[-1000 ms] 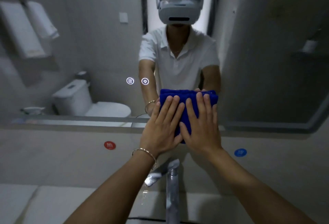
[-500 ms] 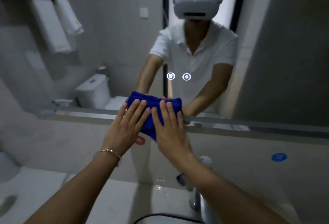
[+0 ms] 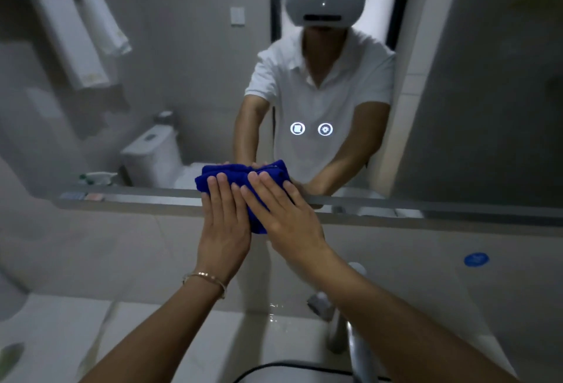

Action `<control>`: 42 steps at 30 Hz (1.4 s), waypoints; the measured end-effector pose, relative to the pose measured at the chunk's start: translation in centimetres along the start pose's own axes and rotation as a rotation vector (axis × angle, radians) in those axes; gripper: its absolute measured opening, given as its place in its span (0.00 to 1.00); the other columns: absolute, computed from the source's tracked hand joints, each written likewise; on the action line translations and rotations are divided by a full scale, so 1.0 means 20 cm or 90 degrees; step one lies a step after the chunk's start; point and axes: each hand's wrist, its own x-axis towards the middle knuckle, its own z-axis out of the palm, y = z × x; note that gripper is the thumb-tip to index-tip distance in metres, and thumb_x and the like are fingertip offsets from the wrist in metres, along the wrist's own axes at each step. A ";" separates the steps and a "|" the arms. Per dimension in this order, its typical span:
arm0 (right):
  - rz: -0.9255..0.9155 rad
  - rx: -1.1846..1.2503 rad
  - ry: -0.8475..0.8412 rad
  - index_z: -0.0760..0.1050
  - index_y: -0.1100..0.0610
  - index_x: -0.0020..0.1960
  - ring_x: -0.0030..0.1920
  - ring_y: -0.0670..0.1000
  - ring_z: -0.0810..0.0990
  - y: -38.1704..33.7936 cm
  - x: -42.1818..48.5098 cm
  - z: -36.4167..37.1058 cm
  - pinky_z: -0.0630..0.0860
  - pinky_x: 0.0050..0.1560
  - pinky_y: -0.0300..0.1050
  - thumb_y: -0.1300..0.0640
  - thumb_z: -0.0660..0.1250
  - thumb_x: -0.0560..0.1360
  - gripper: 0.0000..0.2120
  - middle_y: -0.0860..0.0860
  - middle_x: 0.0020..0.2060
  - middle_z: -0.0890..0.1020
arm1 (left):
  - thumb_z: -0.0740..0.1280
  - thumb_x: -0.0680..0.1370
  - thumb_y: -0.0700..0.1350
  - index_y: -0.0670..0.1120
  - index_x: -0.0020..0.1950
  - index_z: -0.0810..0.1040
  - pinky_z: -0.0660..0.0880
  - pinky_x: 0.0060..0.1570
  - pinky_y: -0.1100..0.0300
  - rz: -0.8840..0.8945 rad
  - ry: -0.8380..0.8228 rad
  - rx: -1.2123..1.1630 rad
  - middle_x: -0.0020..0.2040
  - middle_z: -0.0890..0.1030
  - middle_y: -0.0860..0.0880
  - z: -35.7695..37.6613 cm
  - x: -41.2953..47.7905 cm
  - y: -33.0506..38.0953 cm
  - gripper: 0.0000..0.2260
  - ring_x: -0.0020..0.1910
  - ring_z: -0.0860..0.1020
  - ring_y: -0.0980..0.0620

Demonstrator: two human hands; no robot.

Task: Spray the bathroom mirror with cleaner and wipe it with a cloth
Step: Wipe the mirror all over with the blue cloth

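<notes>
A folded blue cloth (image 3: 237, 177) lies flat against the lower edge of the bathroom mirror (image 3: 182, 78). My left hand (image 3: 224, 224) presses on its left part with straight fingers. My right hand (image 3: 283, 215) presses on its right part, fingers straight too. The cloth overlaps the mirror's metal bottom frame (image 3: 137, 198) and the wall below it. No spray bottle is plainly visible on my side; a pale bottle shape (image 3: 97, 178) shows at the mirror's lower left as a reflection.
A chrome tap (image 3: 350, 331) stands over the white basin (image 3: 182, 346) below my arms. Two lit touch icons (image 3: 310, 129) glow in the mirror. A blue round sticker (image 3: 476, 259) sits on the wall at right. Towels and a toilet appear reflected at left.
Both hands slid the cloth left along the mirror's bottom edge, and in the last half second nudged it back right a little. My head turned, shifting the view.
</notes>
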 end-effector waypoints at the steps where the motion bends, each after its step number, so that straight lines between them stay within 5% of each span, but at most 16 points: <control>1: -0.004 0.000 0.004 0.52 0.56 0.76 0.76 0.52 0.41 0.05 -0.04 -0.02 0.49 0.74 0.52 0.61 0.54 0.76 0.29 0.54 0.75 0.55 | 0.52 0.78 0.39 0.29 0.72 0.49 0.48 0.71 0.36 -0.001 0.005 -0.011 0.72 0.46 0.26 0.01 0.01 0.06 0.26 0.72 0.46 0.29; 8: 0.004 -0.044 0.008 0.53 0.56 0.76 0.77 0.52 0.42 0.52 -0.41 -0.20 0.51 0.73 0.51 0.61 0.56 0.77 0.29 0.54 0.74 0.58 | 0.48 0.80 0.40 0.30 0.73 0.42 0.43 0.71 0.36 0.043 0.011 -0.058 0.72 0.42 0.28 0.06 0.09 0.63 0.26 0.72 0.41 0.30; 13: 0.035 -0.080 -0.062 0.40 0.56 0.78 0.77 0.54 0.41 0.87 -0.70 -0.35 0.47 0.74 0.52 0.60 0.54 0.74 0.37 0.54 0.77 0.40 | 0.50 0.78 0.43 0.32 0.73 0.38 0.38 0.70 0.38 0.084 0.047 -0.058 0.72 0.37 0.28 0.09 0.20 1.09 0.30 0.72 0.37 0.31; 17: 0.084 -0.067 -0.087 0.39 0.55 0.78 0.77 0.54 0.40 1.12 -0.92 -0.49 0.46 0.74 0.53 0.60 0.63 0.70 0.44 0.54 0.77 0.38 | 0.54 0.77 0.46 0.35 0.74 0.35 0.33 0.70 0.41 0.112 0.037 -0.045 0.73 0.35 0.33 0.09 0.29 1.43 0.35 0.72 0.34 0.35; 20: 0.151 -0.085 -0.117 0.38 0.56 0.77 0.76 0.54 0.39 1.28 -1.07 -0.57 0.48 0.75 0.55 0.61 0.74 0.63 0.56 0.54 0.77 0.38 | 0.55 0.77 0.48 0.35 0.74 0.42 0.37 0.72 0.42 0.165 0.047 -0.049 0.74 0.45 0.39 0.09 0.35 1.68 0.33 0.74 0.42 0.37; 24: 0.254 -0.094 -0.143 0.37 0.56 0.77 0.76 0.54 0.37 1.46 -1.26 -0.64 0.54 0.73 0.55 0.64 0.76 0.62 0.59 0.60 0.76 0.47 | 0.68 0.70 0.53 0.37 0.72 0.46 0.51 0.71 0.45 0.233 0.028 0.003 0.73 0.54 0.41 0.04 0.43 1.95 0.43 0.72 0.52 0.42; 29: 0.347 -0.106 -0.165 0.51 0.61 0.75 0.76 0.54 0.36 1.63 -1.42 -0.73 0.58 0.67 0.60 0.67 0.78 0.61 0.51 0.62 0.73 0.54 | 0.60 0.75 0.51 0.36 0.73 0.43 0.42 0.71 0.43 0.313 0.057 0.049 0.74 0.51 0.41 0.08 0.51 2.22 0.36 0.73 0.49 0.43; 36: 0.419 -0.004 -0.170 0.49 0.61 0.76 0.73 0.61 0.52 1.73 -1.51 -0.80 0.68 0.63 0.62 0.70 0.77 0.60 0.53 0.61 0.74 0.52 | 0.53 0.78 0.50 0.34 0.73 0.35 0.39 0.71 0.43 0.343 0.059 0.077 0.74 0.43 0.38 0.10 0.56 2.43 0.35 0.73 0.41 0.40; 39: 0.469 0.064 -0.162 0.41 0.55 0.77 0.74 0.58 0.46 1.69 -1.47 -0.81 0.70 0.63 0.65 0.67 0.70 0.68 0.50 0.55 0.76 0.45 | 0.51 0.78 0.50 0.37 0.74 0.41 0.39 0.71 0.44 0.371 0.061 0.070 0.74 0.45 0.39 0.08 0.56 2.40 0.31 0.73 0.43 0.42; 42: 0.504 0.116 -0.173 0.30 0.47 0.75 0.76 0.53 0.38 1.65 -1.45 -0.83 0.56 0.73 0.60 0.56 0.54 0.75 0.40 0.49 0.75 0.36 | 0.48 0.78 0.51 0.41 0.75 0.47 0.40 0.71 0.45 0.400 0.039 0.086 0.74 0.44 0.42 0.02 0.58 2.36 0.28 0.73 0.43 0.44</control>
